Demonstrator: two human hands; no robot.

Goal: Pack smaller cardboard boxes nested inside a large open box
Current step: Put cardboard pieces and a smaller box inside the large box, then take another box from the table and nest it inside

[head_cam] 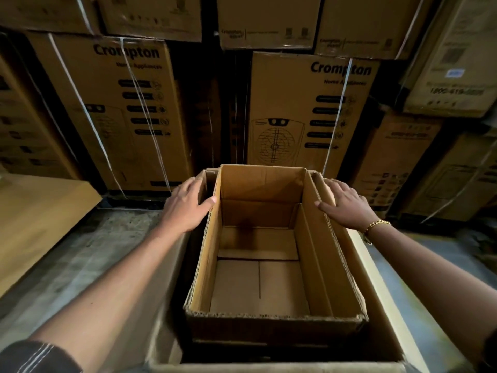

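Observation:
An open smaller cardboard box (271, 321) sits inside a large open cardboard box (376, 286) in the middle of the head view. The smaller box is empty, with its bottom flaps showing. My left hand (185, 208) lies against its left wall near the far corner, thumb over the top edge. My right hand (344, 203) rests flat on the right wall near the far corner, fingers spread, a gold bracelet at the wrist. Neither hand wraps round anything.
Tall stacks of strapped "Crompton" cartons (309, 111) form a wall just behind the boxes. A flat cardboard sheet (35, 219) lies at the left. Grey concrete floor (80, 265) runs along both sides of the large box.

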